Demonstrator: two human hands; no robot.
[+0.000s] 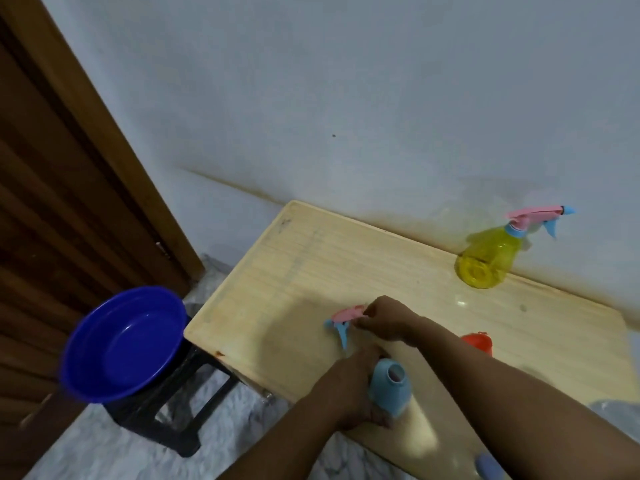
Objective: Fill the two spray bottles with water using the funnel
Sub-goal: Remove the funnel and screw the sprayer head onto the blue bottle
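Note:
A blue spray bottle (389, 386) stands uncapped on the wooden table (311, 271), its neck open. My left hand (346, 386) grips its left side. My right hand (384, 320) holds the pink and blue spray head (343, 318) just above the table, beyond the bottle. A yellow spray bottle (488, 261) with its pink head on stands at the back right by the wall. A red object (479, 341), possibly the funnel, shows behind my right forearm, mostly hidden.
A dark blue basin (121, 344) sits on a black stool (173, 417) left of the table. A brown door (52, 202) fills the left side. A blue thing (488, 465) peeks in at the bottom edge. The wall runs along the table's back.

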